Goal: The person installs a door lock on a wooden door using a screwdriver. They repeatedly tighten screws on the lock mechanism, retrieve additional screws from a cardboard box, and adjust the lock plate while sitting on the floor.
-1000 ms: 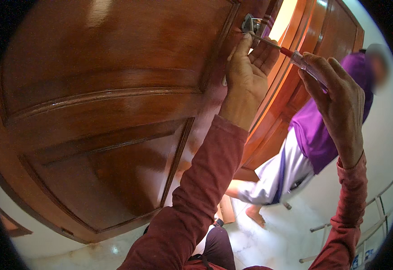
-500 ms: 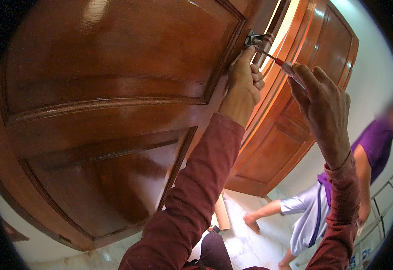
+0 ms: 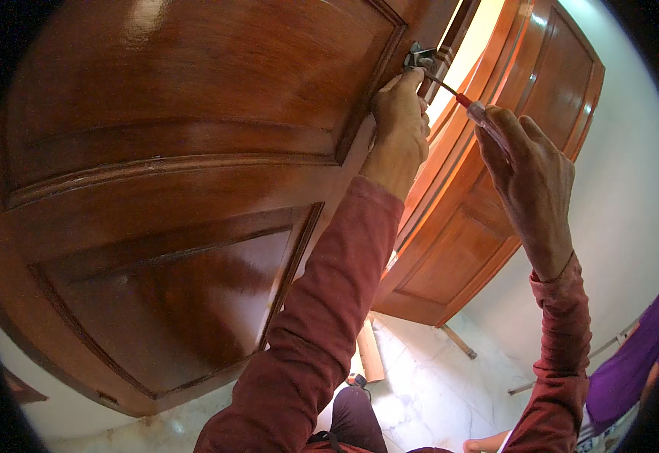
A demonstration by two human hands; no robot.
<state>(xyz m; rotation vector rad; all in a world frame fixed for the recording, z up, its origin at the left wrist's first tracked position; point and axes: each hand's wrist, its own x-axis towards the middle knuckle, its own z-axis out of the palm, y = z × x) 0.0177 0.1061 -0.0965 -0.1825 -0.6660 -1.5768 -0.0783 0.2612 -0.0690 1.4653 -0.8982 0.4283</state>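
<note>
Near the top centre, a metal lock fitting (image 3: 423, 57) sits on the edge of a glossy brown panelled door (image 3: 186, 83). My left hand (image 3: 397, 128) is raised just below it, thumb at the screwdriver's tip and fingers curled; whatever else they hold is hidden. My right hand (image 3: 526, 177) grips a screwdriver (image 3: 461, 100) with a red and clear handle, its thin shaft slanting up-left to the fitting.
A second brown door (image 3: 461, 257) stands behind, beside a pale wall (image 3: 586, 226). A person in purple (image 3: 639, 355) is at the lower right near metal bars. A wooden piece (image 3: 370, 355) lies on the marble floor (image 3: 435, 377).
The person in purple has moved right and down toward the edge. My left fingers have curled in, and my right hand has shifted slightly left, still holding the screwdriver.
</note>
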